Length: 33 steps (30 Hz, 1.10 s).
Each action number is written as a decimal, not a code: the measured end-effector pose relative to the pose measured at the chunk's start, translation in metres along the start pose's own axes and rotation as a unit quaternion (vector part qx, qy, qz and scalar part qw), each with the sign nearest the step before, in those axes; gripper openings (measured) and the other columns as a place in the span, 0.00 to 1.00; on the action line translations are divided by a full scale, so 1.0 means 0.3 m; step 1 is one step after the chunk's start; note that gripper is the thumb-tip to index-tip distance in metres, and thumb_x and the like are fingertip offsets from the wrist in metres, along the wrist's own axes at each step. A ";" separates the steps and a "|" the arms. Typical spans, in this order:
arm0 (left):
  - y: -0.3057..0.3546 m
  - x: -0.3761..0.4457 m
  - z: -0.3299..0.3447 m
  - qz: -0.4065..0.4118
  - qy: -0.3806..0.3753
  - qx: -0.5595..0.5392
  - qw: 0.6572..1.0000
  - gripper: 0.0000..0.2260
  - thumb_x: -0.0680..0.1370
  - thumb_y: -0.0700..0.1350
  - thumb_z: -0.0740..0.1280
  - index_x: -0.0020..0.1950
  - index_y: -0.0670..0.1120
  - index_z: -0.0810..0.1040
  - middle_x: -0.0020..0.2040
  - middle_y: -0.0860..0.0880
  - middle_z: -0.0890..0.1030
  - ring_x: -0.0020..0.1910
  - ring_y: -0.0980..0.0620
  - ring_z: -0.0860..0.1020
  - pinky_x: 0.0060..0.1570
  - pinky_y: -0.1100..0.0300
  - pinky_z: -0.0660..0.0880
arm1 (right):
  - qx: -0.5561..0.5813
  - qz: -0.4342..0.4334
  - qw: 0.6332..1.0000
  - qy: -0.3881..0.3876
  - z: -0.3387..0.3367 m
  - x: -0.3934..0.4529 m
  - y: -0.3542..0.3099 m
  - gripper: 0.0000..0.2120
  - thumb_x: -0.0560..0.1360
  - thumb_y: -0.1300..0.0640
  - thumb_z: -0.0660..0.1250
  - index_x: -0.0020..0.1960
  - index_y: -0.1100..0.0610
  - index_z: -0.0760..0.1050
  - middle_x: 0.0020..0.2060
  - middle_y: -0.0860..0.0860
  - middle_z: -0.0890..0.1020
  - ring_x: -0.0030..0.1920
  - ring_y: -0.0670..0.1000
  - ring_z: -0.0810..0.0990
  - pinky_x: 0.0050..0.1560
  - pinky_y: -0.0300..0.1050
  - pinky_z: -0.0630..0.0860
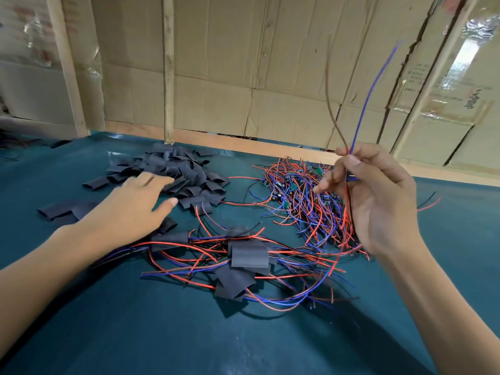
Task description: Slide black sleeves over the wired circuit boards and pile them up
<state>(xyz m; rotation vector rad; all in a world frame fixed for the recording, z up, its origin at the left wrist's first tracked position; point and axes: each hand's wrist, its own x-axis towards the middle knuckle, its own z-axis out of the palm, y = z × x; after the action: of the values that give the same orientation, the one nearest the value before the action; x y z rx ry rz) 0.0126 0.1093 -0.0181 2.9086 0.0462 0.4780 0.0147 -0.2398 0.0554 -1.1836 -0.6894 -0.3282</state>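
- Head view: a person works at a table covered in dark teal cloth [189,334], with flattened cardboard sheets [243,63] and wooden battens [168,69] standing behind it.
- The left hand [135,204] reaches forward, palm down, fingers extended and loose, gripping nothing; its fingertips lie at the near edge of the pile of empty black sleeves [178,171].
- A few loose sleeves [62,211] lie apart from that pile, just left of the left wrist.
- The right hand [378,201] is raised above the table and pinches a wired circuit board [351,178] between thumb and fingers; the board itself is mostly hidden by the fingers.
- A blue wire [374,90] and a brownish wire [331,98] rise upward from that grasp, while red wires hang down below the hand.
- Under and left of the right hand sits a tangled heap of bare boards with red and blue wires [297,204].
- Nearer the person, between the two forearms, lies the pile of finished sleeved boards [247,257], their wires spreading out across the cloth.
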 end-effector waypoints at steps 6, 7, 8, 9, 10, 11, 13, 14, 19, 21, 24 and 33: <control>-0.051 0.029 0.045 -0.030 -0.040 0.035 0.998 0.24 0.79 0.63 0.58 0.73 0.55 0.71 0.71 0.51 0.70 0.70 0.43 0.65 0.66 0.43 0.67 | -0.043 -0.039 0.998 0.021 -0.010 -0.006 -0.005 0.16 0.74 0.68 0.59 0.42 0.53 0.83 0.36 0.53 0.81 0.32 0.53 0.74 0.28 0.39 0.66; -0.052 0.033 0.045 -0.031 -0.025 0.027 0.999 0.24 0.79 0.61 0.60 0.73 0.55 0.71 0.70 0.50 0.70 0.69 0.42 0.65 0.67 0.43 0.67 | -0.075 -0.029 0.996 0.039 -0.013 -0.007 0.000 0.16 0.73 0.67 0.59 0.41 0.52 0.83 0.34 0.51 0.79 0.30 0.50 0.69 0.27 0.37 0.61; -0.051 0.033 0.044 -0.033 -0.007 0.016 0.999 0.24 0.78 0.60 0.61 0.73 0.54 0.71 0.70 0.49 0.70 0.68 0.41 0.64 0.67 0.42 0.67 | -0.114 -0.024 0.992 0.053 -0.017 -0.007 0.007 0.14 0.73 0.64 0.60 0.40 0.53 0.83 0.32 0.49 0.77 0.29 0.49 0.64 0.26 0.37 0.58; -0.051 0.031 0.039 -0.034 0.007 0.009 0.999 0.24 0.78 0.61 0.61 0.73 0.55 0.71 0.69 0.49 0.70 0.68 0.41 0.64 0.67 0.41 0.66 | -0.156 -0.022 0.986 0.061 -0.021 -0.008 0.015 0.12 0.74 0.59 0.61 0.39 0.55 0.82 0.31 0.47 0.76 0.30 0.48 0.60 0.27 0.37 0.56; -0.050 0.028 0.029 -0.028 0.010 0.006 1.000 0.25 0.77 0.64 0.61 0.72 0.56 0.71 0.67 0.50 0.71 0.68 0.42 0.65 0.67 0.42 0.65 | -0.201 -0.026 0.977 0.066 -0.026 -0.009 0.024 0.13 0.77 0.53 0.61 0.41 0.55 0.82 0.31 0.44 0.75 0.31 0.48 0.59 0.30 0.39 0.56; -0.048 0.025 0.016 -0.015 0.000 0.007 1.000 0.26 0.76 0.68 0.58 0.70 0.59 0.72 0.64 0.53 0.73 0.66 0.45 0.66 0.65 0.43 0.64 | -0.248 -0.029 0.966 0.069 -0.030 -0.011 0.031 0.17 0.80 0.47 0.60 0.45 0.54 0.83 0.31 0.41 0.73 0.31 0.48 0.59 0.32 0.42 0.56; -0.035 0.020 -0.018 0.014 -0.038 0.027 0.999 0.29 0.69 0.76 0.52 0.64 0.65 0.74 0.53 0.62 0.75 0.59 0.53 0.69 0.61 0.47 0.63 | -0.338 -0.052 0.937 0.064 -0.034 -0.011 0.038 0.22 0.83 0.40 0.55 0.54 0.50 0.84 0.29 0.39 0.70 0.32 0.46 0.63 0.36 0.42 0.59; -0.030 0.019 -0.034 0.026 -0.056 0.043 0.997 0.31 0.66 0.79 0.50 0.61 0.66 0.74 0.48 0.64 0.75 0.55 0.56 0.70 0.59 0.49 0.63 | -0.384 -0.075 0.919 0.053 -0.035 -0.012 0.041 0.23 0.83 0.39 0.54 0.55 0.51 0.83 0.30 0.40 0.70 0.34 0.44 0.65 0.38 0.42 0.62; -0.030 0.015 -0.071 0.064 -0.113 0.001 0.992 0.23 0.65 0.74 0.65 0.55 0.67 0.77 0.42 0.66 0.79 0.40 0.69 0.74 0.43 0.69 0.70 | -0.483 -0.132 0.865 -0.025 -0.021 -0.027 0.051 0.08 0.82 0.52 0.66 0.51 0.53 0.83 0.38 0.49 0.77 0.41 0.45 0.74 0.43 0.32 0.68; -0.029 0.010 -0.075 0.065 -0.116 -0.010 0.991 0.16 0.68 0.67 0.70 0.53 0.66 0.79 0.43 0.64 0.79 0.40 0.69 0.75 0.41 0.70 0.69 | -0.496 -0.144 0.853 -0.069 -0.008 -0.039 0.060 0.06 0.80 0.56 0.68 0.49 0.56 0.84 0.38 0.51 0.80 0.40 0.50 0.77 0.44 0.40 0.72; -0.027 0.005 -0.075 0.057 -0.087 0.009 0.995 0.15 0.70 0.62 0.70 0.56 0.62 0.80 0.44 0.63 0.77 0.40 0.66 0.74 0.46 0.63 0.73 | -0.544 -0.201 0.806 -0.114 0.014 -0.052 0.072 0.06 0.79 0.56 0.68 0.48 0.56 0.84 0.39 0.46 0.84 0.40 0.53 0.79 0.48 0.50 0.73; 0.241 -0.107 -0.141 0.101 0.032 -0.527 0.844 0.12 0.63 0.35 0.57 0.37 0.49 0.75 0.40 0.46 0.72 0.31 0.49 0.70 0.32 0.57 0.68 | -0.540 -0.206 0.803 -0.143 0.035 -0.071 0.079 0.06 0.79 0.60 0.67 0.50 0.59 0.82 0.37 0.46 0.84 0.40 0.48 0.76 0.48 0.47 0.71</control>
<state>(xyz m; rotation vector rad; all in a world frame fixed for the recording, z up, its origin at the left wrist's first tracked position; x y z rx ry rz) -0.0313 0.0442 0.0252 1.8075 -0.3920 0.4338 0.0089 -0.2238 0.0263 -2.2015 -1.0783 -1.0160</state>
